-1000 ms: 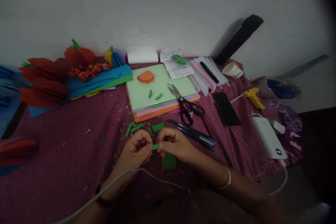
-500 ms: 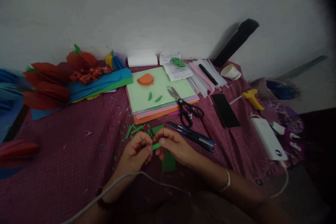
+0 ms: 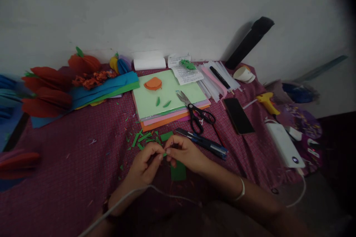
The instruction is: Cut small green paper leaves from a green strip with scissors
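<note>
My left hand [image 3: 145,164] and my right hand [image 3: 185,152] meet fingertip to fingertip low over the maroon cloth [image 3: 69,163]. Both pinch a small green paper piece [image 3: 165,154] between thumbs and fingers. A green paper rectangle [image 3: 178,172] lies on the cloth just under my right hand. Green paper scraps [image 3: 142,137] are scattered just beyond my fingers. A grey cable [image 3: 130,192] runs across my left wrist.
Beyond the hands lie blue pens [image 3: 204,143], black scissors [image 3: 198,114], a stack of coloured paper sheets [image 3: 169,100] with an orange cut-out, and a dark phone [image 3: 238,116]. At right are a white power bank [image 3: 283,144] and a yellow glue gun [image 3: 267,103]. Red paper fruits [image 3: 47,89] fill the left.
The hands have stayed in place; the fingertips have closed in tighter on the green piece, so less of it shows. The view shifted slightly.
</note>
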Available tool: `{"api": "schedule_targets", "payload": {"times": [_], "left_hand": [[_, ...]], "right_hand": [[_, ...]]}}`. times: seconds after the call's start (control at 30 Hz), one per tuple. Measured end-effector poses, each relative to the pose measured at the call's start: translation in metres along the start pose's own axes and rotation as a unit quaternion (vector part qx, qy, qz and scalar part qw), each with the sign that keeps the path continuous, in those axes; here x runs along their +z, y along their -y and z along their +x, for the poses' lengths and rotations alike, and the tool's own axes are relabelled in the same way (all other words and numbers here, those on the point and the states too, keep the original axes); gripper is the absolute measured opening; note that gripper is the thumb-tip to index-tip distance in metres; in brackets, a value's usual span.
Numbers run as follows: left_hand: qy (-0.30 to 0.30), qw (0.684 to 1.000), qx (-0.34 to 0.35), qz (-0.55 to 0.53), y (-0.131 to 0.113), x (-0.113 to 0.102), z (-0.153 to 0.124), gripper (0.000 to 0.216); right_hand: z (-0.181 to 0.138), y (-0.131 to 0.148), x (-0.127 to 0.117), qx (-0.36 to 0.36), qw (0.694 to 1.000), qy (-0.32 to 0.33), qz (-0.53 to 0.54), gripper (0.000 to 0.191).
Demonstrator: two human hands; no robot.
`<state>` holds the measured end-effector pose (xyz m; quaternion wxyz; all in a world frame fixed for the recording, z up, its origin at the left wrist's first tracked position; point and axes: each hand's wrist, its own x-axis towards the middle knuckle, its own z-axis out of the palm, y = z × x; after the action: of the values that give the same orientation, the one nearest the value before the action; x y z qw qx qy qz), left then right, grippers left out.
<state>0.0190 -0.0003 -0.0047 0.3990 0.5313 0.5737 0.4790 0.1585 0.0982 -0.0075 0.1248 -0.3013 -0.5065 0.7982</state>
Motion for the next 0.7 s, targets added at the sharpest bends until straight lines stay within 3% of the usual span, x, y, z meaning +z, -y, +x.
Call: {"api": "schedule_targets", "payload": {"times": [0.1, 0.27, 0.53, 0.7], "left_hand": [[-0.013, 0.998, -0.052, -0.029, 0.0, 0.004, 0.002, 0.007], [0.045, 0.99, -0.13, -0.019, -0.003, 0.011, -0.001, 0.024], [0.094, 0.988, -0.08, 0.093, -0.002, 0.01, -0.009, 0.029], [0.084, 0.99, -0.058, 0.099, -0.005, 0.004, -0.007, 0.03]], "right_hand": [[-0.002, 0.002, 0.0, -0.039, 0.996, -0.018, -0.074, 0.013], [-0.009, 0.01, -0.002, -0.093, 0.971, -0.019, -0.221, 0.01], [-0.013, 0.016, -0.01, -0.065, 0.963, 0.043, -0.257, 0.012], [-0.009, 0.02, -0.022, -0.059, 0.973, 0.002, -0.221, 0.022]]}}
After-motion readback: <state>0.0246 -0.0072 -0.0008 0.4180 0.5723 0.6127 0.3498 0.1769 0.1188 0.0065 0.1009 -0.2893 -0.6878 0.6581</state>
